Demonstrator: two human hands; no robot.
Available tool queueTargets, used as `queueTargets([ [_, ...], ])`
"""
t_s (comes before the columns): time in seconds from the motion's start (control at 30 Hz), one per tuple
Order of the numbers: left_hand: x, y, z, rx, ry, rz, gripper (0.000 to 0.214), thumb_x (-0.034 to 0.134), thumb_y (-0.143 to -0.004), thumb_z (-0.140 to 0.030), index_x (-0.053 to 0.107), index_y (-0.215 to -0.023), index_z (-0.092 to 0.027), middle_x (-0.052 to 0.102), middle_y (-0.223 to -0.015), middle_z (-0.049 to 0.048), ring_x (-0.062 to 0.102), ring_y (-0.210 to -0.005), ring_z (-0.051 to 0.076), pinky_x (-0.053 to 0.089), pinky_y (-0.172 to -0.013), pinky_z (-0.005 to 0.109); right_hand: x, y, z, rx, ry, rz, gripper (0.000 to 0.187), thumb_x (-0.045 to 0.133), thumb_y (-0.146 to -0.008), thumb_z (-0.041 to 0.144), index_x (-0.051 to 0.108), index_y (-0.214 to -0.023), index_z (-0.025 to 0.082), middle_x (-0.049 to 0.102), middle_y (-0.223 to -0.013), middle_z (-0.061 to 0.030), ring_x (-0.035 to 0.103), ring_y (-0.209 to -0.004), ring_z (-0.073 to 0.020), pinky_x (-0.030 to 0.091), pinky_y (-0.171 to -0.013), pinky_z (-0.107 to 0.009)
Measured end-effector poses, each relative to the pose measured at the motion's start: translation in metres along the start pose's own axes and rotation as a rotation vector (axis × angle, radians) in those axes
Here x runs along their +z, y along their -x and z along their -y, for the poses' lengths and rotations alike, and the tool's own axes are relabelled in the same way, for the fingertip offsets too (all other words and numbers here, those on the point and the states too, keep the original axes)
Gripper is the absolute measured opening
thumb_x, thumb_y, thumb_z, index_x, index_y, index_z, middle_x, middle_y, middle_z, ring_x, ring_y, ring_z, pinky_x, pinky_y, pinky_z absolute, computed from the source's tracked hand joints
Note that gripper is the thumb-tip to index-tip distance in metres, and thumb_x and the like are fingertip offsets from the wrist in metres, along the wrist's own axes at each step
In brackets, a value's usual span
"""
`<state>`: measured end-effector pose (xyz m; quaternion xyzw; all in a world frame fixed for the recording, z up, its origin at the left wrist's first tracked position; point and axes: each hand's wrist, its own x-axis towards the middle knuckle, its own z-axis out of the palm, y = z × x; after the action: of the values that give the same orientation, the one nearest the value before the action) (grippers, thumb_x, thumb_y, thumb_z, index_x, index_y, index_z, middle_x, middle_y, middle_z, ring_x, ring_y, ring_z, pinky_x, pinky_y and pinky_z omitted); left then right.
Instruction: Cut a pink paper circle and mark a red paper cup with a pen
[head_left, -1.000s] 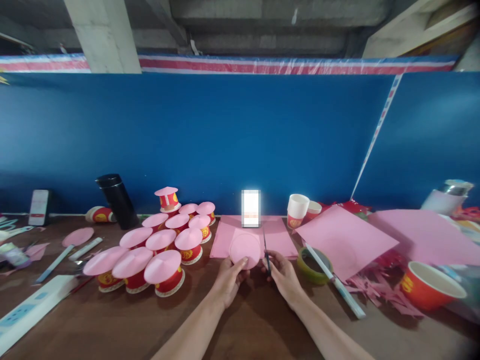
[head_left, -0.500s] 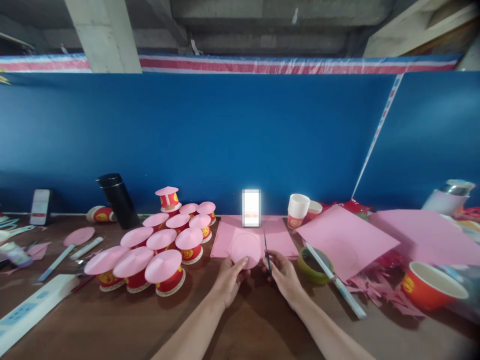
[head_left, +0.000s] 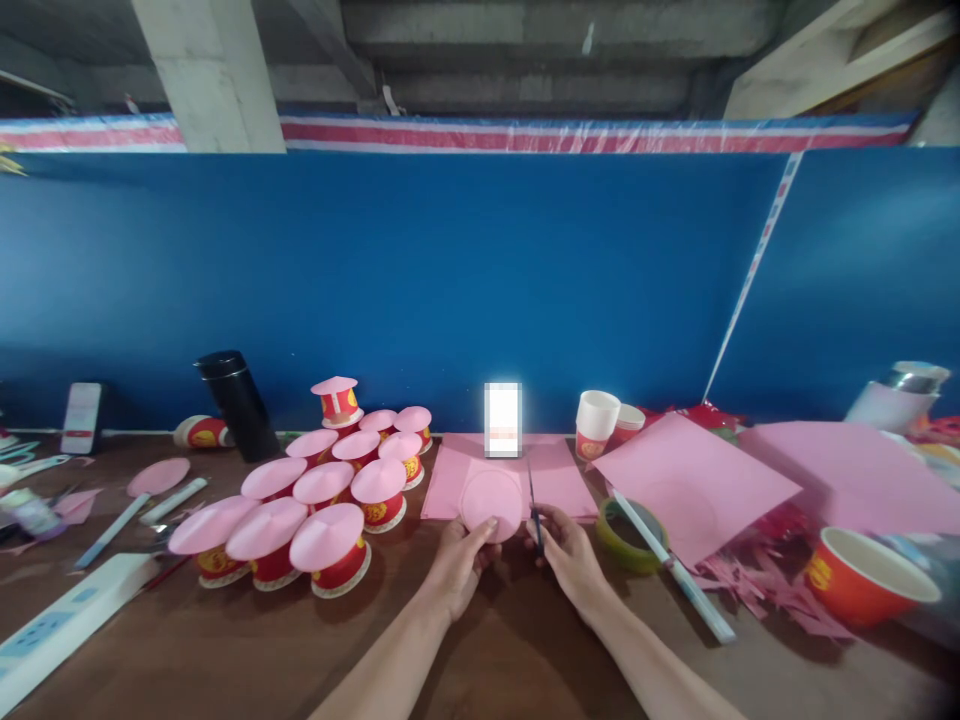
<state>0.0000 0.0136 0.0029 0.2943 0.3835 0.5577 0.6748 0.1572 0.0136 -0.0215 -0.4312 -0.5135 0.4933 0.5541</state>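
My left hand (head_left: 461,565) pinches a round pink paper disc (head_left: 491,500) at its lower edge, thumb on top. In my right hand (head_left: 566,550) is a slim dark tool (head_left: 535,500) held upright just right of the disc; it looks like a pair of scissors, though the fingers hide its handles. A small gap lies between tool and disc. Behind both hands is a flat stack of pink paper sheets (head_left: 566,480). Several red paper cups topped with pink paper cones (head_left: 326,538) stand in rows to the left.
A roll of tape (head_left: 630,555), a capped pen (head_left: 697,595), pink paper scraps (head_left: 780,590) and an orange-red paper bowl (head_left: 862,590) lie right. Nested white cups (head_left: 598,415) stand behind. At left are a black bottle (head_left: 238,405) and a power strip (head_left: 67,625). A blue partition (head_left: 487,270) closes the back.
The whole view has shifted slightly downward in the frame. Both hands, the disc and the dark tool keep nearly the same positions relative to one another.
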Motion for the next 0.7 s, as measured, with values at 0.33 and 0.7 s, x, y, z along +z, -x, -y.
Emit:
queueTargets([
  [0.33,0.0002,0.0012,-0.0016,-0.007,0.008,-0.003,0.028,0.074,-0.064,-0.023,0.061,-0.086,-0.013,0.067,-0.081,0.0057,0.059,-0.067,0.01,0.047,-0.053,0.017,-0.0005,0.0002,0.0005,0.006,0.009,-0.006,0.04,0.061,-0.076,0.043,0.055,-0.106,0.017,0.062,-0.078,-0.0026,0.059,-0.066,-0.0135,0.045,-0.044,-0.018],
  [0.7,0.0012,0.0011,-0.0024,-0.003,0.02,-0.016,0.025,0.075,-0.062,-0.022,0.062,-0.082,-0.013,0.067,-0.079,0.0047,0.06,-0.065,0.01,0.048,-0.052,0.018,0.0014,0.0003,0.0028,0.01,-0.008,-0.01,0.041,0.063,-0.074,0.045,0.055,-0.103,0.016,0.061,-0.076,-0.0024,0.058,-0.064,-0.0135,0.044,-0.043,-0.018],
])
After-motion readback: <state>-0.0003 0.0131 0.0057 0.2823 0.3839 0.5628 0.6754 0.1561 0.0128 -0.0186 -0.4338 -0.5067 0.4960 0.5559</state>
